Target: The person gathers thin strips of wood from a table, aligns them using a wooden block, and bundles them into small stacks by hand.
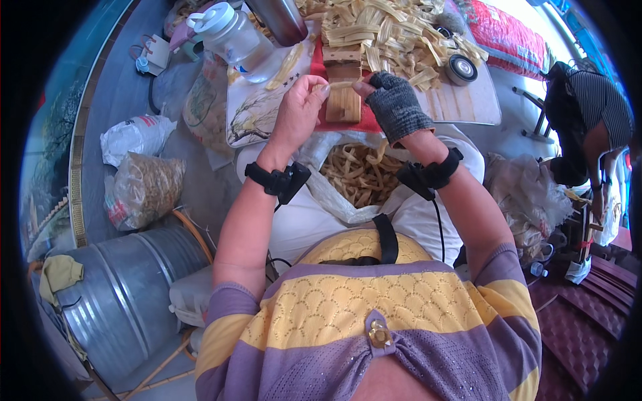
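My left hand (pixel 301 106) is bare, its thumb and fingers pinched on one end of a short pale dried strip (pixel 342 85). At the strip's other end are the fingertips of my right hand (pixel 396 103), which wears a grey knitted fingerless glove. Under the strip lies a small wooden block (pixel 343 106) on a red cloth (pixel 369 124). A brown piece with small holes (pixel 342 56) stands just behind the block. Many flat dried strips (pixel 396 40) are heaped on the board beyond. Curled strips (pixel 358 175) fill an open white sack between my knees.
A clear water jug (pixel 246 50) and a metal tumbler (pixel 283 22) stand at the table's back left. On its right is a round black-rimmed tin (pixel 461 69). Bags and a metal drum (pixel 130 295) are at left; another person (pixel 594 108) bends over at far right.
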Demonstrator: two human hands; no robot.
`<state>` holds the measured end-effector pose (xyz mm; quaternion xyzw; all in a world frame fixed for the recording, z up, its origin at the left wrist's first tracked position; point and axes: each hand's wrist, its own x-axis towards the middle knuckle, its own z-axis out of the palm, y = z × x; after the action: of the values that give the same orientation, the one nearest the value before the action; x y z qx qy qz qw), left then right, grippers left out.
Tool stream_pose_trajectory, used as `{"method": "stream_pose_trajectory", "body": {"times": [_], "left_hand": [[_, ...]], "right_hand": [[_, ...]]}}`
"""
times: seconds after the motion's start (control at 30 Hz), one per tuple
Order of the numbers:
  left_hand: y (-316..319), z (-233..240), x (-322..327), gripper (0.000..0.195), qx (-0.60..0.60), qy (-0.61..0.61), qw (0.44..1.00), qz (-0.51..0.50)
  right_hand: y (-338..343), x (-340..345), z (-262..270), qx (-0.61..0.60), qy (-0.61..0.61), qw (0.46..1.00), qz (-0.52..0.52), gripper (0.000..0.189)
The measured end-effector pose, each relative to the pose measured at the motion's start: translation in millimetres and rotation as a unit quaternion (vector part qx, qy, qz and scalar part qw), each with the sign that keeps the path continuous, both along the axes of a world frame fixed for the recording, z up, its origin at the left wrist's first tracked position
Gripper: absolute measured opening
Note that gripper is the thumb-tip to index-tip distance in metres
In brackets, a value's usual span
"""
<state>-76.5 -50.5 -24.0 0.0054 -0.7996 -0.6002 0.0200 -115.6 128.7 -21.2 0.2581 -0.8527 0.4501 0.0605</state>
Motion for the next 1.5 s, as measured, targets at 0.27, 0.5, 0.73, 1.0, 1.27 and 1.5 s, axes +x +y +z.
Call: {"method": "stream_pose_trajectory", "body": {"times": [0.27,0.5,0.73,1.0,1.27,1.5], "left_hand": [[-1.4,-17.7,7.3,0.021,-0.235,-0.009,0.972,0.024],[2.1,-19.9,68.0,0.023,0.013,-0.032,0.993,-0.112],[17.8,-3.4,77.8,0.034,0.447,-0.24,0.858,-0.085],[36.8,9.7,82.3,0.03,0.434,-0.249,0.864,-0.062],[37.8,26.3,81.9,0.031,-0.302,0.275,0.911,0.047],[35.0,28.1,74.8,0.026,-0.273,0.32,0.903,0.086]], "right_hand": [[3.5,-3.0,-40.4,0.127,-0.074,0.987,-0.066,0.026],[0.7,51.2,13.0,0.032,0.084,0.996,0.016,0.011],[-5.7,84.4,6.1,-0.11,-0.021,0.985,0.134,0.016],[-10.8,85.1,24.1,-0.184,-0.187,0.963,0.067,0.018],[-8.7,62.1,-4.6,-0.128,-0.08,0.984,0.091,0.014],[-5.3,82.3,41.1,-0.176,-0.481,0.854,0.087,0.025]]}}
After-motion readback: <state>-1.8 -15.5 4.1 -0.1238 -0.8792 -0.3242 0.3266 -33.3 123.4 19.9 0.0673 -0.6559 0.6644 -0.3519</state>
